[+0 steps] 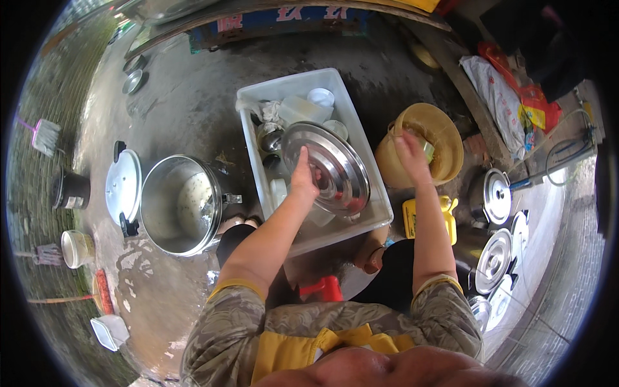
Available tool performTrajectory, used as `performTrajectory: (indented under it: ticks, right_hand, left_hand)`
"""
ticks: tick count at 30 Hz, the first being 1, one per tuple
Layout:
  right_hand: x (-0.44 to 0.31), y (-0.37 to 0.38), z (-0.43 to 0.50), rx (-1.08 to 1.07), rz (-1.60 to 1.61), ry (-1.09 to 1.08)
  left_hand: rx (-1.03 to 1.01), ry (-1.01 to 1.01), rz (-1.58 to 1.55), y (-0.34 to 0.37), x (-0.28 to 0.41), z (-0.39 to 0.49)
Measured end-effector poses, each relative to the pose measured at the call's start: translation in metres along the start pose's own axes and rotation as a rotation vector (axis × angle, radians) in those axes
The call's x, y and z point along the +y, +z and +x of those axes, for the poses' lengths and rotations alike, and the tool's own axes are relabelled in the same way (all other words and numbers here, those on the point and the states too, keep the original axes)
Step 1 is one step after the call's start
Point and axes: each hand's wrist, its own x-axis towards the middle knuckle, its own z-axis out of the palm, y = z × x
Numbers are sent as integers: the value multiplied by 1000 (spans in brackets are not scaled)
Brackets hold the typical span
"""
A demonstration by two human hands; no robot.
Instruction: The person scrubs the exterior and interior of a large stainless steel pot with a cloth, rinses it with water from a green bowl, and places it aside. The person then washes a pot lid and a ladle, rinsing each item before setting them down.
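Note:
My left hand [305, 179] grips a round stainless steel pot lid [341, 167] near its centre and keeps it tilted above a white plastic tub [314, 244]. Inside the tub lie a clear plastic container [300, 110], a white round bowl [320, 97], a wet cloth [271, 112] and a metal ladle or bowl [271, 140]. My right hand [413, 152] is over the near side of a tan plastic bucket [452, 145], blurred. A small pale green thing [427, 151] shows beside that hand; whether the fingers hold it is unclear.
On the left stand a large steel pot [169, 208] and a pressure cooker lid [123, 186]. A yellow jug [447, 220] is near my right forearm. Lidded pots [495, 261] line the right side. Brooms, small buckets [77, 249] and a clear container [110, 333] are along the brick wall.

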Motion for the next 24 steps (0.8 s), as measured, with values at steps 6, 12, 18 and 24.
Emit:
performTrajectory:
  ticks: [6, 12, 18, 24]
  right_hand:
    - [-55, 59, -46, -363, -444, -249]
    - [-46, 80, -47, -42, -297, -275]
    - [-51, 67, -42, 31, -137, -94]
    - [-46, 41, -46, 45, 114, 159]
  left_hand:
    - [-50, 16, 4, -2, 14, -2]
    - [-156, 100, 292, 2, 26, -13]
    - [-238, 590, 878, 9, 47, -18]
    - [248, 678, 902, -1, 66, -19]
